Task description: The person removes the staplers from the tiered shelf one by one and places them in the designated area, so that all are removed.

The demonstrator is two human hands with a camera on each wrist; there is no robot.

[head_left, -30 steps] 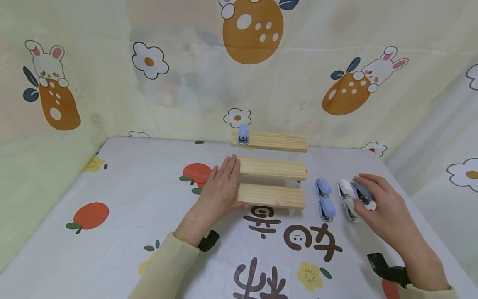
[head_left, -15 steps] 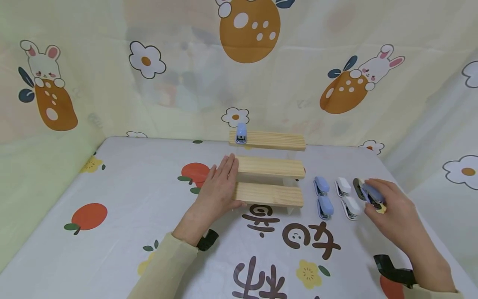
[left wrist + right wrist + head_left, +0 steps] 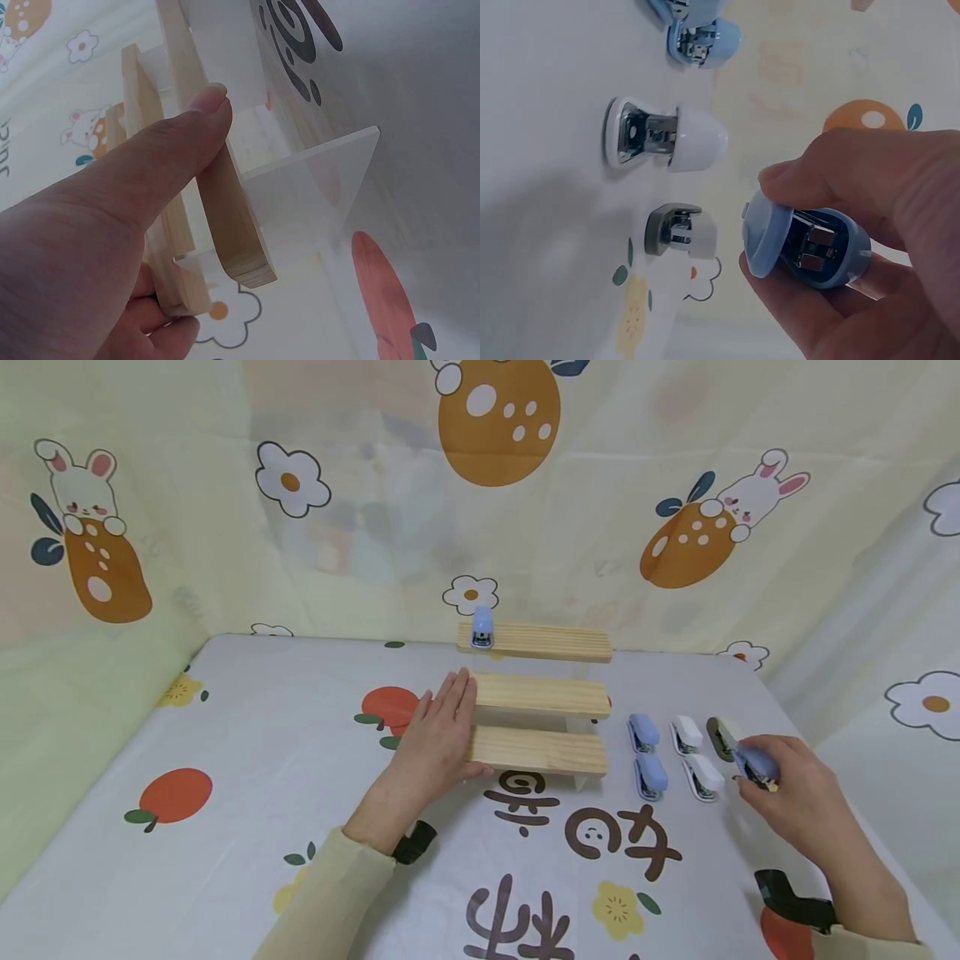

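My right hand (image 3: 798, 797) holds a small blue stapler (image 3: 757, 764) between thumb and fingers, tilted, its metal inside visible in the right wrist view. Just left of it stands a stapler with a grey base (image 3: 722, 739) and whitish top. Two white staplers (image 3: 703, 777) and two light blue staplers (image 3: 651, 777) sit further left in short columns. My left hand (image 3: 435, 735) rests with straight fingers along the left ends of a three-tier wooden shelf (image 3: 540, 752). Its thumb touches the lowest plank (image 3: 236, 217). Another blue stapler (image 3: 482, 628) stands at the left of the top plank.
Clear side panels (image 3: 315, 176) support the planks. A printed white cloth (image 3: 262, 827) covers the table, and a patterned curtain (image 3: 375, 552) hangs behind the shelf. A dark wrist mount (image 3: 795, 902) sits at my right wrist.
My right hand has moved right and a little nearer with the blue stapler, away from the white ones. The grey-based stapler has come into sight. My left hand stays on the shelf.
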